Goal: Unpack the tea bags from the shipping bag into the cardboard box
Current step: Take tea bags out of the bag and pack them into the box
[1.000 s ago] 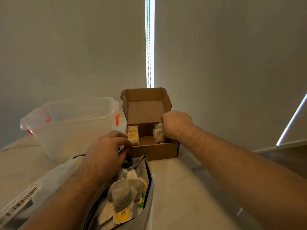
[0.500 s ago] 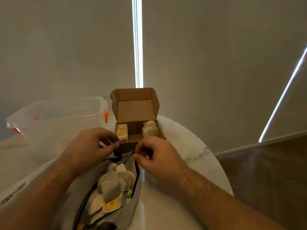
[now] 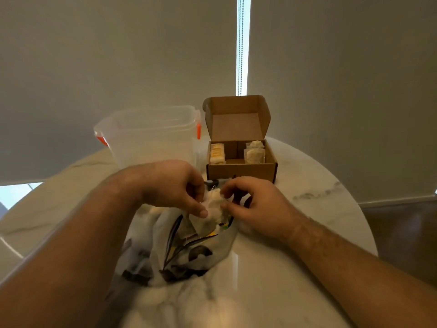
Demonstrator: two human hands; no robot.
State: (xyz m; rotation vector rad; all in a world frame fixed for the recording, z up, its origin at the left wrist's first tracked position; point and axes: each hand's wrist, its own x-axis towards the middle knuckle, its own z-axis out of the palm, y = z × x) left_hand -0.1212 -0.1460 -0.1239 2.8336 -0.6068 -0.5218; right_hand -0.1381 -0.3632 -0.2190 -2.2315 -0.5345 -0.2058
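At the shipping bag (image 3: 165,252) mouth, just short of the cardboard box (image 3: 241,170): pinching one pale clump of tea bags (image 3: 212,204) from both sides, left hand (image 3: 170,185) fingers (image 3: 198,210) curled on its near edge, right hand (image 3: 255,204) fingers (image 3: 233,185) closed on the far edge. Probably separating or bunching before the lift. Thin string showing in the clump, so likely to snag and drag extra bags out, or tear paper if pulled apart hard. More loose bags in the opening below; could spill onto the tabletop (image 3: 307,209). Box open, left stack (image 3: 217,153) and right stack (image 3: 255,152) in separate compartments; risk of toppling one on the drop. Clear plastic tub (image 3: 151,138) beside box, not involved.
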